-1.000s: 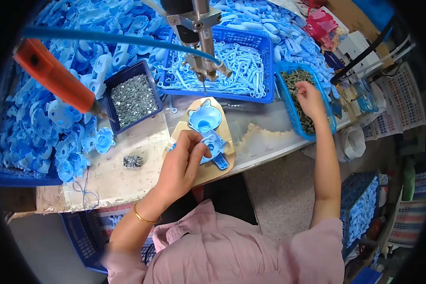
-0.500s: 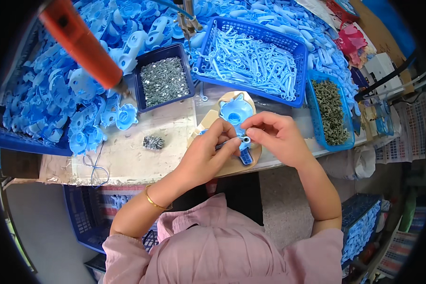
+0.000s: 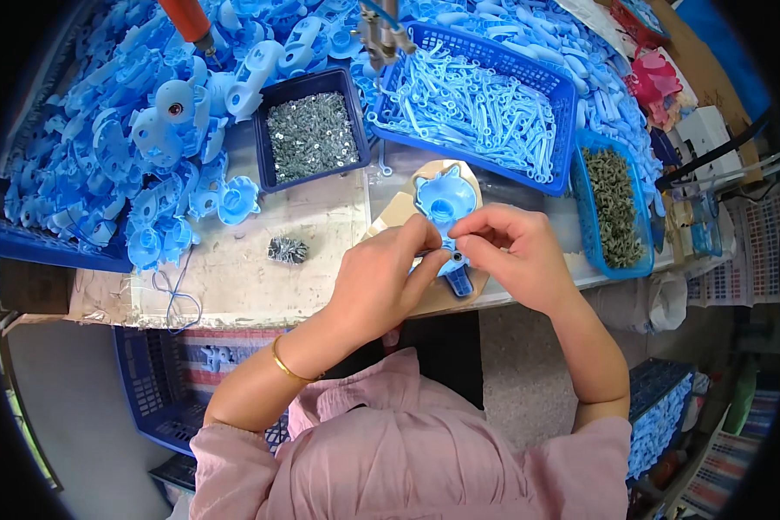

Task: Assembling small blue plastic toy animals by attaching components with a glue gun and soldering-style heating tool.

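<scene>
A light-blue plastic shell with pointed ears and a round cup [image 3: 446, 206] lies on a beige holder [image 3: 399, 211] at the table's front edge. Both hands are over its lower part, fingertips close together. My left hand [image 3: 386, 277] is closed in a pinch, its thumb beside a small ring with a dark centre [image 3: 458, 256]. The fingers hide most of what it holds. My right hand [image 3: 524, 260] pinches with thumb and forefinger just above that ring; whatever is between them is too small to make out. A darker blue tab [image 3: 458, 282] sticks out below the fingers.
Behind the holder stand a dark tray of small metal pieces [image 3: 263, 139], a blue basket of ring-ended links [image 3: 562, 147] and a light-blue tray of greenish-grey pieces [image 3: 641, 260]. Blue shells [image 3: 113, 147] heap at left. A screwdriver [image 3: 186, 19] hangs above; a metal clump [image 3: 288, 250] lies left.
The whole view has shifted slightly, and the hanging screwdriver sits higher in it. My hands stay together over the shell; the light ring end at my left fingertips is now more covered.
</scene>
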Demonstrator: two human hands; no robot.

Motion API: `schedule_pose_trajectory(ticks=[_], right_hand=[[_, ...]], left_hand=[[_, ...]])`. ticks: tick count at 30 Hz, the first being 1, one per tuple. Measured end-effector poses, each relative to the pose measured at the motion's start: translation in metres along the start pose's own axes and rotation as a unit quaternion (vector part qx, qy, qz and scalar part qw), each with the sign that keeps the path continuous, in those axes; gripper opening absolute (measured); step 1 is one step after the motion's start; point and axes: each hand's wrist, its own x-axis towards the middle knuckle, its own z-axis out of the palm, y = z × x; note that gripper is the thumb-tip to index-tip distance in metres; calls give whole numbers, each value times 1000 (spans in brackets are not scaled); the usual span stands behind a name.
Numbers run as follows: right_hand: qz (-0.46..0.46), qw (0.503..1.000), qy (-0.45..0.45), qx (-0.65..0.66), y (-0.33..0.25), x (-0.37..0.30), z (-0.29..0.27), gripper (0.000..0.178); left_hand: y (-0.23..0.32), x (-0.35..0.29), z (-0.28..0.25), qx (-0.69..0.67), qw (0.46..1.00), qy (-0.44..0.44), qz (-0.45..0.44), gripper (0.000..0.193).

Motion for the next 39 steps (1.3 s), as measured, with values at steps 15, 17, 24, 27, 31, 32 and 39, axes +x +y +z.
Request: schedule_pose_trajectory(ticks=[15,17,24,27,31,32,39], right_hand=[[53,981,-72,174,7,3,-15,9],[35,983,-71,164,6,0,-14,9],[-147,987,-14,-55,6,-1,-3,16],[-4,999,-35,31,24,11,-14,17],[24,998,-49,28,44,18,-7,20],[35,998,-47,39,49,20,-3,21],[68,996,-49,-9,41,28,1,20]], left_hand=[[7,0,-7,-178,981,-56,-59,16],[2,1,-11,-150,985,-75,-36,17],[-2,-4,-16,36,998,-52,26,31],[-9,-8,-20,109,987,53,108,51],[-19,-14,-23,150,986,-1,68,62],[-23,-14,-20,160,985,10,61,60],[-40,-11,-6,155,987,27,11,40]])
